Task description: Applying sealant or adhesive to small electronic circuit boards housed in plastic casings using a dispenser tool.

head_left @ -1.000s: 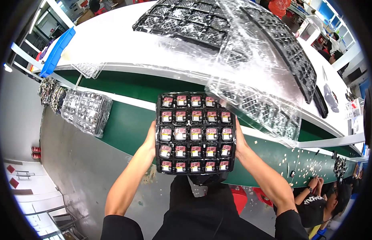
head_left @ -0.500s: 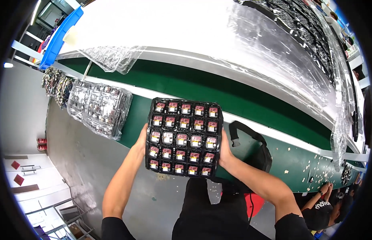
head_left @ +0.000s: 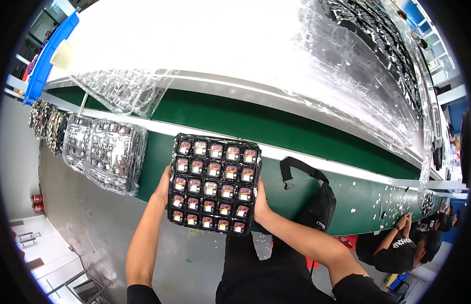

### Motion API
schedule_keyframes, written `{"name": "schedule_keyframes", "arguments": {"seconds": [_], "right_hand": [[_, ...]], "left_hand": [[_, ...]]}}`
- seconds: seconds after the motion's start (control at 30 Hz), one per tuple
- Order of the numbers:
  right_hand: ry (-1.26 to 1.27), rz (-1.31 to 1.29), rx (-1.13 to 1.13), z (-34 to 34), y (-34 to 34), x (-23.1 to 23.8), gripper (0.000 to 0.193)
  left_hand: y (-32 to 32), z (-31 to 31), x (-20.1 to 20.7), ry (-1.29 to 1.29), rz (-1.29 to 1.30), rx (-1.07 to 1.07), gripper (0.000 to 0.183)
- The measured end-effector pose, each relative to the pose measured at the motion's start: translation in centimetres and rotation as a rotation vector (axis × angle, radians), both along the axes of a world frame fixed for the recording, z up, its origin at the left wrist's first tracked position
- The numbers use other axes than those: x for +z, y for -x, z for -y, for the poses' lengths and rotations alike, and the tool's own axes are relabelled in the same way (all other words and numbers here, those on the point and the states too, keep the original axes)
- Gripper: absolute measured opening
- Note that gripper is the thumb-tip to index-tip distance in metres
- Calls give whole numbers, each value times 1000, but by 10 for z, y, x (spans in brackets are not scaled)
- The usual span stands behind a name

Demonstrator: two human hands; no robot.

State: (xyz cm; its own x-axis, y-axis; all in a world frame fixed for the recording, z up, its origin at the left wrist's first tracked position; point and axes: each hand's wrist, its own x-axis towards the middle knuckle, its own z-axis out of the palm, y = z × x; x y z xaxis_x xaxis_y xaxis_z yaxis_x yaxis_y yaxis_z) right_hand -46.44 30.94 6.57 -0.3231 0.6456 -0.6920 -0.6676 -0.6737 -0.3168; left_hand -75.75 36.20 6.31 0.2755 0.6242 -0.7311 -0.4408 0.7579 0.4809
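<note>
Squeezed between left hand and right hand, black 25-pocket tray sat right of wrapped bundle; I judged it a holding step, next needing level support.

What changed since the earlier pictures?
The left hand and right hand have moved the black square tray of small pink and white items leftward, closer to the clear-wrapped stack of dark trays. The view swung left, and a black fabric waist bag, earlier mostly hidden, now shows right of the tray. Nothing was taken hold of or let go; the wrapped stack stayed on the green bench.
</note>
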Motion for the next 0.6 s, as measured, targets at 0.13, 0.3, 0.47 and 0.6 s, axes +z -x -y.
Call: {"name": "schedule_keyframes", "arguments": {"seconds": [0.13, 0.3, 0.47, 0.6], "right_hand": [[-118, 237, 30, 16, -4, -26, 69], [-156, 683, 417, 25, -44, -50, 69], [-190, 844, 471, 40, -84, 23, 63], [-501, 967, 480, 68, -124, 83, 46]], "left_hand": [[12, -2, -10, 17, -181, 24, 58], [37, 11, -22, -83, -495, 8, 66], [72, 29, -34, -308, -873, 28, 77], [57, 52, -7, -529, -1148, 269, 57]]}}
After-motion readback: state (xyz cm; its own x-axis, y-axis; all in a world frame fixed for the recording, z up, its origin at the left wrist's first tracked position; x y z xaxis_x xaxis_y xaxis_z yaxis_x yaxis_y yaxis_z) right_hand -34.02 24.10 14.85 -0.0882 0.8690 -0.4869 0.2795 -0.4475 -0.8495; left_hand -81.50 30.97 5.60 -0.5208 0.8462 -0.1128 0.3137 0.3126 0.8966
